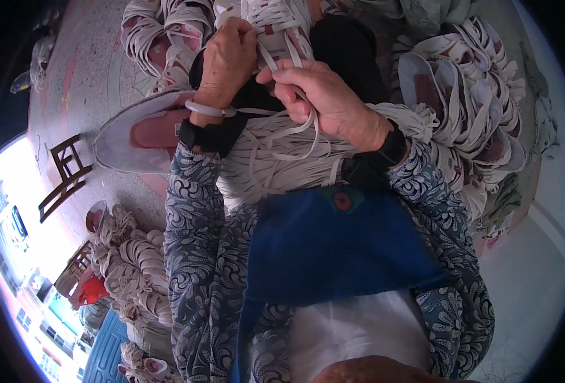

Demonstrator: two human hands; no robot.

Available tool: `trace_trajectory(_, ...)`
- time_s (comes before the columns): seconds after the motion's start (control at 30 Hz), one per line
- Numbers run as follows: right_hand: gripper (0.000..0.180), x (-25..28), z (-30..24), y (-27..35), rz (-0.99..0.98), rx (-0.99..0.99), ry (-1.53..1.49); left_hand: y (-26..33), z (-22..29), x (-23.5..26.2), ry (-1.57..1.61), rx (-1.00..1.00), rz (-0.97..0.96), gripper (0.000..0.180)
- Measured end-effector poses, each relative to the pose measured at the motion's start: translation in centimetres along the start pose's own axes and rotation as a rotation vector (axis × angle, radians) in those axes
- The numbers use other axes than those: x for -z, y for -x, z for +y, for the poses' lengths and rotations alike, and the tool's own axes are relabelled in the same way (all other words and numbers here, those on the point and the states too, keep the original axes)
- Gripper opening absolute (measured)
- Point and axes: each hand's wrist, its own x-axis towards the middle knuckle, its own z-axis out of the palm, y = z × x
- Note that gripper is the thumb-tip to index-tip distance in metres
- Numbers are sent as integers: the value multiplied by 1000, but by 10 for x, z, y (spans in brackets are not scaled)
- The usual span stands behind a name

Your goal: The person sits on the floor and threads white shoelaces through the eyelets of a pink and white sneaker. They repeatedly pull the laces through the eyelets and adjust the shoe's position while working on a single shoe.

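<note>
Shoe [273,48] lies ahead of the person, past the lap, at the top edge of the view. Long axis runs away from the body; tongue end faces the person, toe end cut off. Criss-crossed lacing climbs up its middle.

Left hand [229,60] is the nearer one: up against the shoe's left edge, fingers curled together, knuckles up. Whether they pinch a lace or the shoe's edge, cannot tell; the tips are turned away.

Right hand [320,96] sits lower, just below and right of the tongue, coming in at a slant. Thumb and forefinger pressed together on a pale lace [268,59]; strands span the short gap between shoe and fingers, so the line of pull appears to be back toward the body, along the shoe's long axis. Slack loops under the right palm.

Below the hands: thick bundle of laces [282,172] across the lap, above a blue cloth [340,249]. Large grey shoe [113,137] by the left wrist, lying sideways, crosswise to the first. Shoe pile [467,102] to the right, well apart from the fingers.
</note>
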Motion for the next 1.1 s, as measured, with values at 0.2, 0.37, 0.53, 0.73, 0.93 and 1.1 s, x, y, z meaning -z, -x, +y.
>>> trace_trajectory(0.2,24,19,-8,5,-265,19,-135,-6,-43,-5,-315,-480,-16,19)
trace_trajectory(0.37,26,31,-27,20,-177,59,136,1,0,6,97,165,-97,20)
trace_trajectory(0.53,30,17,-15,23,-154,395,797,39,32,44,573,569,-233,31)
trace_trajectory(0.73,31,-15,51,-1,-375,689,1325,62,45,33,1339,695,-507,39)
trace_trajectory(0.93,29,1,-11,31,-233,403,1313,75,26,14,1519,727,-399,32)
trace_trajectory(1.1,30,44,-6,-2,314,846,1557,86,51,-4,1558,854,-368,23)
